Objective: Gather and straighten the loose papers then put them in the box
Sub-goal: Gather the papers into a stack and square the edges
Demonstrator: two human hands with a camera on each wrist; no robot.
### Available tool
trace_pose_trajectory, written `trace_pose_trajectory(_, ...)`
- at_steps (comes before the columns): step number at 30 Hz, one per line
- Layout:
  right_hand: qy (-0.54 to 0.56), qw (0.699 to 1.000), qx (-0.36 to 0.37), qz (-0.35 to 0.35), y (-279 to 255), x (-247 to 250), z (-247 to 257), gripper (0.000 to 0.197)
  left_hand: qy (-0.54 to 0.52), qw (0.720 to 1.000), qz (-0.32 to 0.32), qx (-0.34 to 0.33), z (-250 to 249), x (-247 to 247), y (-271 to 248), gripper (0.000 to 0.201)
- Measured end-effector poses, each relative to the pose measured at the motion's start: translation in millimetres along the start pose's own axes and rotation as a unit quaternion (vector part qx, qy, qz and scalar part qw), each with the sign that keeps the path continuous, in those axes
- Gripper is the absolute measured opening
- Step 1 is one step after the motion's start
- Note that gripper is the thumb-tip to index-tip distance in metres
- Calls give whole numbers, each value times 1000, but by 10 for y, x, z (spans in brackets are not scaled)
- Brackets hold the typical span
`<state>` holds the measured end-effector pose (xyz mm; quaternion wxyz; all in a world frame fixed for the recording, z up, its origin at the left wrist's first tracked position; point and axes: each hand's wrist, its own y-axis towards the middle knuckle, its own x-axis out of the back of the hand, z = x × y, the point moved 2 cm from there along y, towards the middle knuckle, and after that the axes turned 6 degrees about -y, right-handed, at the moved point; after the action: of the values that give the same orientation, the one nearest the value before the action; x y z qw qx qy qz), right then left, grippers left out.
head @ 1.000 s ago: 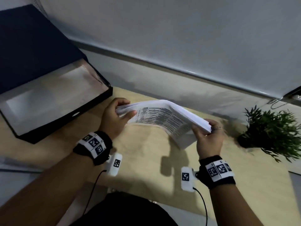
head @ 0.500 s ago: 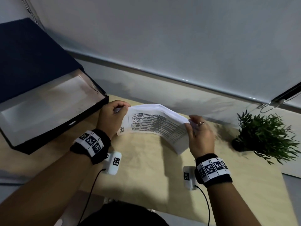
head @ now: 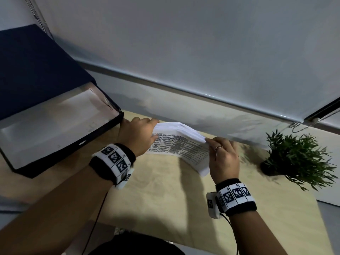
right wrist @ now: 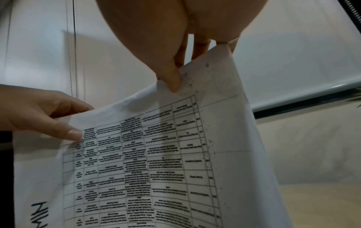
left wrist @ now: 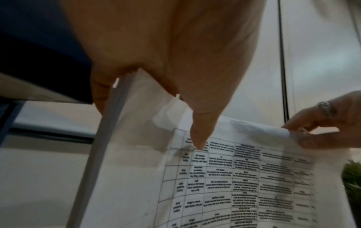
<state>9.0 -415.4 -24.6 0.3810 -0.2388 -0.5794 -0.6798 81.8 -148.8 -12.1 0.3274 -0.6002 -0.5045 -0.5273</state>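
A stack of white papers [head: 181,144] with a printed table on its near face stands bowed on edge over the wooden desk [head: 165,196]. My left hand [head: 138,135] grips its left end, thumb on the printed face [left wrist: 197,138]. My right hand [head: 222,155] pinches its right end near the top [right wrist: 171,80]. The black box [head: 70,144] lies open at the left with a pale inside, just beside my left hand. Both wrist views show the papers [left wrist: 234,177] [right wrist: 146,162] close up.
A small green potted plant [head: 296,161] stands at the right on the desk. A grey wall and window blind with a bead chain [head: 301,124] run along the back. The box's dark lid [head: 36,70] leans up at the far left.
Both hands have carried the stack farther back and lower, toward the wall. The stack has turned more upright, and my hands sit closer to the box corner.
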Motion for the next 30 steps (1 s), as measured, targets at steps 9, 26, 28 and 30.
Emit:
trace_pose_trajectory(9, -123, 971, -34, 203, 199, 57, 62, 68, 59, 996, 48, -48, -192, 75, 130, 13)
trace_pose_trajectory(26, -162, 932, -32, 322, 271, 268, 199, 14, 84, 990, 81, -75, -110, 193, -132, 24)
trace_pose_trajectory(28, -159, 919, -27, 359, 227, 212, 226, 11, 73, 989, 107, -68, -109, 105, -157, 24)
trace_pose_trajectory(30, -161, 920, -26, 357, 231, 173, 225, 7, 72, 989, 107, -70, -132, 91, -132, 19)
